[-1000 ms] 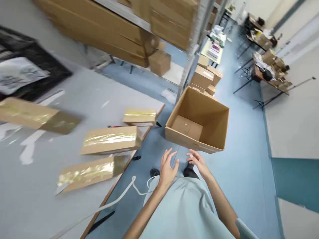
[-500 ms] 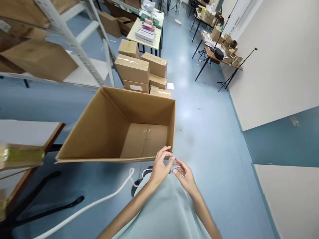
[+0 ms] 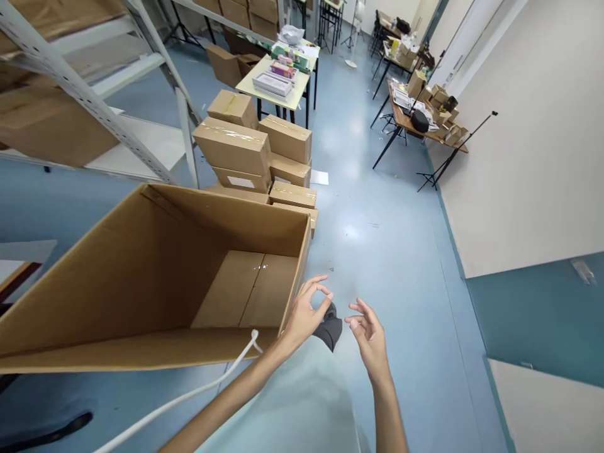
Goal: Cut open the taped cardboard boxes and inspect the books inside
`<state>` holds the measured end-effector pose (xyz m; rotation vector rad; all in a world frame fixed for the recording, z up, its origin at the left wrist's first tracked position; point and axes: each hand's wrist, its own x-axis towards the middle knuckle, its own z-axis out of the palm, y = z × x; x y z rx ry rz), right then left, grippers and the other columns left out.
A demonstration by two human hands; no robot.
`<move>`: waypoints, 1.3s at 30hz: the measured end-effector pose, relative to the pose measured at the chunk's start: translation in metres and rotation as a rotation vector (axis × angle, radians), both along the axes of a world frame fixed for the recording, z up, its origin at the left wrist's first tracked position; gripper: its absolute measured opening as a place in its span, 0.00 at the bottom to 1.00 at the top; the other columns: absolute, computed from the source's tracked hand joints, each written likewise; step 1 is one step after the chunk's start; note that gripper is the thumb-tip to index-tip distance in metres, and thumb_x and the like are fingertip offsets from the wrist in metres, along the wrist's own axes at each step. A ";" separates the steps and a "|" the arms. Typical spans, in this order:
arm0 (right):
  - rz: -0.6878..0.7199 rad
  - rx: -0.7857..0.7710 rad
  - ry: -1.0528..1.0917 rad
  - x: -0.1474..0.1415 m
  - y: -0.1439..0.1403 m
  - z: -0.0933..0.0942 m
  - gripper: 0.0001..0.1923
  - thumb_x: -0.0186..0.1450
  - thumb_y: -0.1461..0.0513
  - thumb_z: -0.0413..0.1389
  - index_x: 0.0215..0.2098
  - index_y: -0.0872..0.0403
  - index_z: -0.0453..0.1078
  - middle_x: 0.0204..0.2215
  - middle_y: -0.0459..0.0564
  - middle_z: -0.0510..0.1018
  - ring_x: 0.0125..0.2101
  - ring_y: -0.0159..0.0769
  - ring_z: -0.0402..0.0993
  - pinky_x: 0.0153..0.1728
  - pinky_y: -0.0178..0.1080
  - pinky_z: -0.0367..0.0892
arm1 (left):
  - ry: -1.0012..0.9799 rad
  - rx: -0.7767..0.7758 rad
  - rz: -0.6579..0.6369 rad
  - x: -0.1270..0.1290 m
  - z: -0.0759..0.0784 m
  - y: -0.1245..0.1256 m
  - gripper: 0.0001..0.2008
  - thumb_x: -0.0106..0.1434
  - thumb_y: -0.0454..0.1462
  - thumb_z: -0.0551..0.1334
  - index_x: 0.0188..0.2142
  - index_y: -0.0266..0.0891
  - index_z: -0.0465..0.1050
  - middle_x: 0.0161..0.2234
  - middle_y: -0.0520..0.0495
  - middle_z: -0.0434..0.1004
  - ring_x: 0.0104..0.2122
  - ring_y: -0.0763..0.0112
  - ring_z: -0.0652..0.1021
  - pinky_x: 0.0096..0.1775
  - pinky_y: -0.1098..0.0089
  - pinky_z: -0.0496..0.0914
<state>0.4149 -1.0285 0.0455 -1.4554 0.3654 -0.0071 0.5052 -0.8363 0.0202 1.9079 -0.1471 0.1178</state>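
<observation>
My left hand (image 3: 306, 313) is beside the near right corner of a large open cardboard box (image 3: 117, 277). Its thumb and index fingertips meet in a ring while the other fingers stretch out; anything between the tips is too small to make out. To the right, my right hand (image 3: 370, 336) is raised over the floor, its fingers loosely curved and a little apart, with nothing visible in them. The two hands do not touch. The box's inner bottom (image 3: 231, 296) shows a centre seam and no contents. A white cord (image 3: 189, 396) crosses in front of the box.
Stacked taped cartons (image 3: 236, 148) stand behind the box, near a metal ladder (image 3: 89, 94). Farther back is a pale table (image 3: 297, 91) with packages. A brown table (image 3: 401, 116) with small boxes stands along the right wall. A dark shoe (image 3: 330, 330) shows below my hands.
My hands were close together at the fingertips; now my right hand has drawn away to the right. The view has shifted, and the box appears larger and farther left.
</observation>
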 end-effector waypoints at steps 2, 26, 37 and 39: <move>0.039 -0.025 0.008 0.034 -0.024 0.000 0.36 0.69 0.41 0.74 0.68 0.48 0.80 0.62 0.61 0.87 0.49 0.47 0.90 0.55 0.51 0.85 | -0.002 -0.011 0.065 0.028 -0.006 -0.018 0.10 0.77 0.46 0.65 0.39 0.46 0.77 0.64 0.40 0.84 0.66 0.50 0.83 0.67 0.45 0.77; 0.363 -0.095 0.110 0.471 -0.212 -0.017 0.38 0.70 0.38 0.71 0.70 0.48 0.77 0.65 0.63 0.86 0.52 0.50 0.90 0.60 0.59 0.83 | 0.055 -0.012 0.353 0.370 0.016 -0.160 0.04 0.74 0.39 0.66 0.41 0.45 0.78 0.63 0.39 0.84 0.63 0.53 0.84 0.67 0.47 0.77; 0.824 -0.155 -0.035 0.764 -0.183 0.007 0.37 0.69 0.39 0.72 0.69 0.47 0.79 0.65 0.62 0.86 0.49 0.48 0.89 0.56 0.54 0.85 | -0.023 0.013 0.670 0.550 0.051 -0.162 0.04 0.77 0.41 0.66 0.42 0.46 0.77 0.64 0.41 0.84 0.64 0.54 0.83 0.67 0.48 0.76; 0.883 -0.143 -0.060 0.803 -0.152 0.008 0.36 0.70 0.40 0.72 0.70 0.46 0.79 0.65 0.62 0.85 0.49 0.47 0.89 0.56 0.54 0.84 | -0.010 0.020 0.776 0.569 0.043 -0.138 0.04 0.75 0.40 0.66 0.41 0.46 0.77 0.62 0.41 0.85 0.63 0.53 0.84 0.66 0.48 0.77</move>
